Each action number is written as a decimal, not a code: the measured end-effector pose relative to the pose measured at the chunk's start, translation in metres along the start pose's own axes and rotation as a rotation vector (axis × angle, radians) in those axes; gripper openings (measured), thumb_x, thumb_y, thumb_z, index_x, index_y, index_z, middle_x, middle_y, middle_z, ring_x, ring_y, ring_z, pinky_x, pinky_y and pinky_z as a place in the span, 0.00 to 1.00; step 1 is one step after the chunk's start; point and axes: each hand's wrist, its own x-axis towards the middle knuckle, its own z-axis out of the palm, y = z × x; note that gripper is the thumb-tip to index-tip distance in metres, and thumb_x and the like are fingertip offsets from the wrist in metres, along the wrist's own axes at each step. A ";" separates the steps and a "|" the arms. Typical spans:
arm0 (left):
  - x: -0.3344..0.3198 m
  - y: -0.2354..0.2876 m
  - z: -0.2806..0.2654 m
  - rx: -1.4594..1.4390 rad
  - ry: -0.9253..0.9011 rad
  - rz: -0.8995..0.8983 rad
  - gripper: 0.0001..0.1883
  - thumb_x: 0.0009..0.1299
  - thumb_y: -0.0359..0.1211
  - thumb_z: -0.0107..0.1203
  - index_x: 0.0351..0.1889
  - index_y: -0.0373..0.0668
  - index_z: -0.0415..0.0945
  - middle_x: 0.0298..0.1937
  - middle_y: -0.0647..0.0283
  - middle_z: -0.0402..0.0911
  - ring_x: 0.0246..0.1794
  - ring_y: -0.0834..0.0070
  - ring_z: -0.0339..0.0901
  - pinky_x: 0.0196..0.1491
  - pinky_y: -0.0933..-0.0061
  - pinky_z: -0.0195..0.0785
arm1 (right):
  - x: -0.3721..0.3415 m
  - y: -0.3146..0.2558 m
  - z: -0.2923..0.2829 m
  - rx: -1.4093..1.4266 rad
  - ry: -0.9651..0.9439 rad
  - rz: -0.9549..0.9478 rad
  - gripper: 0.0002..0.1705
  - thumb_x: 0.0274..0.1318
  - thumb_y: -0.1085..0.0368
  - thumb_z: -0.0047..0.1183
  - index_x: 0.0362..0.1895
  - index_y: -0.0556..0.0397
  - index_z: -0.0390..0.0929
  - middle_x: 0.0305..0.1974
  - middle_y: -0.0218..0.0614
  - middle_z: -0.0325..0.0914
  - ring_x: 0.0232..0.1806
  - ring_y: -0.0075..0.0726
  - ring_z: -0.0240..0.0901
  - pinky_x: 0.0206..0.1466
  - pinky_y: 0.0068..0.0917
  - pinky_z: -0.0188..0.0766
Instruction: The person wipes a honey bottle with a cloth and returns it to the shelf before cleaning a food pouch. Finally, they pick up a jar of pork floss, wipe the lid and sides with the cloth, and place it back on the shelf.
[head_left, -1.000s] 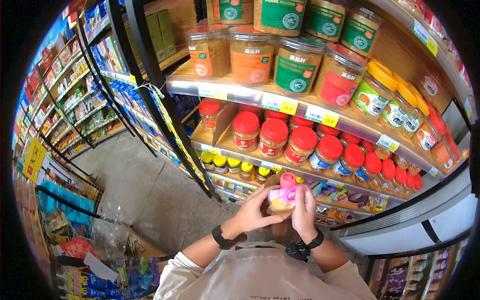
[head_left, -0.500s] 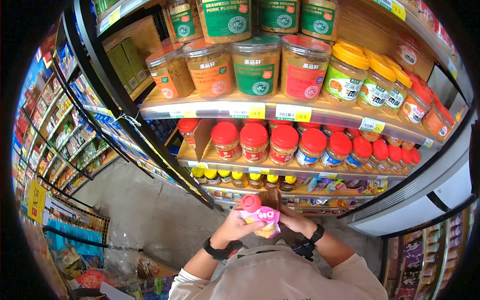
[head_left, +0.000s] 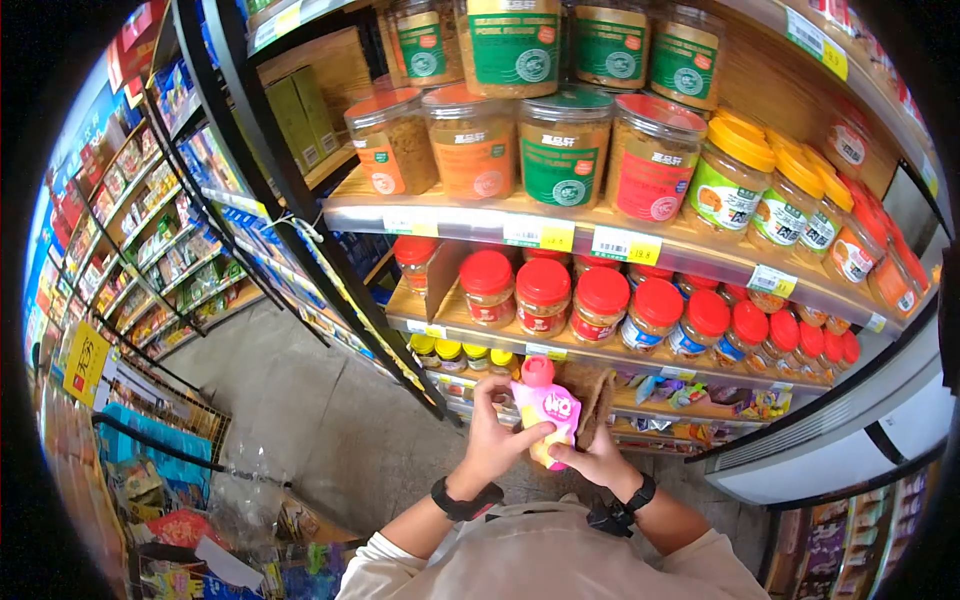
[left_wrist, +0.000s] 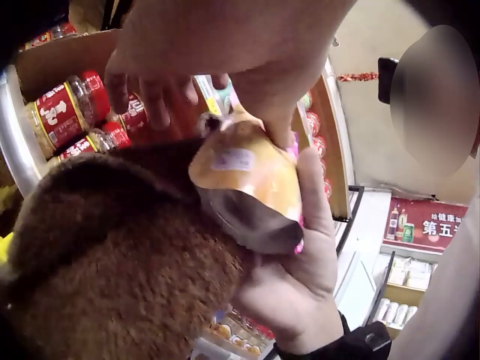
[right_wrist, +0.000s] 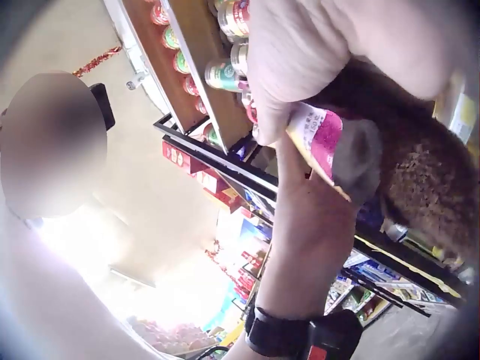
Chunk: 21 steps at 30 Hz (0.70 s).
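A pink and yellow spout pouch [head_left: 556, 408] with a pink cap stands upright between both hands in the head view. My left hand [head_left: 497, 438] holds it at the left side, its thumb across the front. Behind the pouch's right side, my right hand [head_left: 602, 462] grips a brown fuzzy bag-like thing [head_left: 598, 398], and the right thumb presses on the pouch's lower edge. From the left wrist, the brown fuzzy bag-like thing [left_wrist: 135, 259] looks soft and folded, close beside the pouch [left_wrist: 251, 165]. The right fingers are partly hidden behind it.
Ahead, a wooden shelf [head_left: 470, 224] bears large floss jars [head_left: 565, 150]. Red-lidded jars [head_left: 600, 303] line the tier below, above small yellow-lidded jars [head_left: 475, 357]. A black shelf post [head_left: 330, 255] stands left, a white cabinet [head_left: 800, 440] right.
The pouch has swung from a leftward tilt to upright and moved right, meeting the right thumb. The brown fuzzy thing shows more beside it. The head view has shifted slightly.
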 end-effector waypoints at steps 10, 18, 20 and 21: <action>-0.011 0.028 0.024 0.118 -0.027 0.147 0.38 0.69 0.48 0.46 0.69 0.34 0.50 0.70 0.40 0.46 0.69 0.45 0.49 0.68 0.55 0.44 | -0.004 0.025 -0.004 0.242 0.020 -0.046 0.40 0.60 0.55 0.53 0.68 0.55 0.48 0.65 0.32 0.54 0.66 0.31 0.52 0.68 0.32 0.50; -0.017 0.009 0.026 0.321 0.048 0.295 0.42 0.56 0.46 0.63 0.67 0.41 0.57 0.69 0.34 0.47 0.66 0.37 0.54 0.64 0.43 0.51 | 0.007 -0.013 -0.008 -0.100 -0.112 -0.041 0.40 0.53 0.61 0.61 0.66 0.57 0.54 0.63 0.36 0.58 0.64 0.32 0.56 0.65 0.33 0.56; -0.012 0.008 0.021 0.326 0.096 0.272 0.39 0.56 0.45 0.63 0.65 0.44 0.61 0.67 0.35 0.52 0.63 0.38 0.58 0.61 0.47 0.57 | 0.010 -0.025 0.005 -0.136 -0.053 -0.069 0.34 0.54 0.64 0.59 0.62 0.58 0.59 0.61 0.37 0.62 0.60 0.31 0.61 0.62 0.32 0.59; -0.009 0.009 0.014 0.367 0.073 0.258 0.36 0.56 0.44 0.63 0.63 0.45 0.64 0.67 0.36 0.54 0.61 0.40 0.61 0.60 0.50 0.60 | 0.010 -0.027 0.007 -0.144 -0.003 -0.023 0.31 0.54 0.64 0.58 0.61 0.58 0.61 0.59 0.36 0.65 0.58 0.30 0.63 0.61 0.31 0.61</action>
